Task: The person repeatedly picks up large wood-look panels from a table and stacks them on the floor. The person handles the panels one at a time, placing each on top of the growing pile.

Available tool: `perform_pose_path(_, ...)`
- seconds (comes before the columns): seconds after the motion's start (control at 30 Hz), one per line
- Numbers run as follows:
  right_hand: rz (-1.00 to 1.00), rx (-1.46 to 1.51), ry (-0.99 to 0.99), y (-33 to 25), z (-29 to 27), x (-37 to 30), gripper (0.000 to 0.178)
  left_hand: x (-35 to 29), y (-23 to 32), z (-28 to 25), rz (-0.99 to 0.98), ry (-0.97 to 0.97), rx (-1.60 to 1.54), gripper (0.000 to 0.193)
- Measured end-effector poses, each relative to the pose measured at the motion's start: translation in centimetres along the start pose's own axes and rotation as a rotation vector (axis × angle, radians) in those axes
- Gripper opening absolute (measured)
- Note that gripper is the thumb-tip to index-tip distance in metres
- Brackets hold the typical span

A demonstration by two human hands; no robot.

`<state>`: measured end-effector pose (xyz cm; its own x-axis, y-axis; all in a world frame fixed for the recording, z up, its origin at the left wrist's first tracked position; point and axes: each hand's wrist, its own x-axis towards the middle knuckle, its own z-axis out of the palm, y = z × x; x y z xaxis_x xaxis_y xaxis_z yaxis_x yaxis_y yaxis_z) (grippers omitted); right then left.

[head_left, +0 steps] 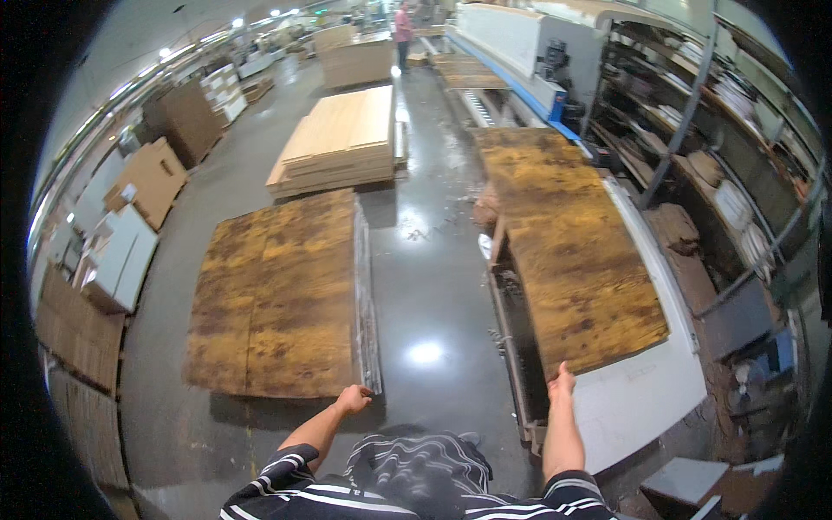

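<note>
My right hand [562,386] is at the near left corner of a brown, dark-mottled wood-grain panel [589,251], its fingers closed on the edge and its thumb upward. The panel lies lengthwise on a white-topped table [641,407]. My left hand [354,399] is by the near right corner of a low stack of similar wood-grain panels [277,295]. Its fingers are slightly bent and apart, with nothing visible in them. Whether it touches the stack is hard to tell.
Beyond the stack sits a pile of pale boards [342,130]. A long white machine [511,43] with a blue edge stands past the table. Loaded shelves [693,156] line the right side. Boxes and boards [147,182] stand along the left. A person [404,35] stands far off.
</note>
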<state>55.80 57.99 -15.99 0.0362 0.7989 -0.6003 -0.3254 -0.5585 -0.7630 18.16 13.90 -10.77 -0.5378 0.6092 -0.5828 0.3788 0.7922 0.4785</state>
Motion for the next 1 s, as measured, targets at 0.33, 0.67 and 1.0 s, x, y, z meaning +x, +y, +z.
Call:
perform_pose_path(0.33,0.112,0.173,0.209,11.0,-17.4,-24.3,0.036,13.8,16.6,5.9,0.115,-0.279,-0.281,0.079)
perform_pose_path(0.67,0.691,0.014,0.604,17.5,-32.1,-43.8,0.072,11.5,21.3,16.0,-0.086,-0.500,-1.122,0.063)
perform_pose_path(1.0,0.428,-0.089,0.959,14.7,-41.8,-46.1,0.086,-2.0,10.1,17.4,-0.214,-0.541,-1.152,0.043)
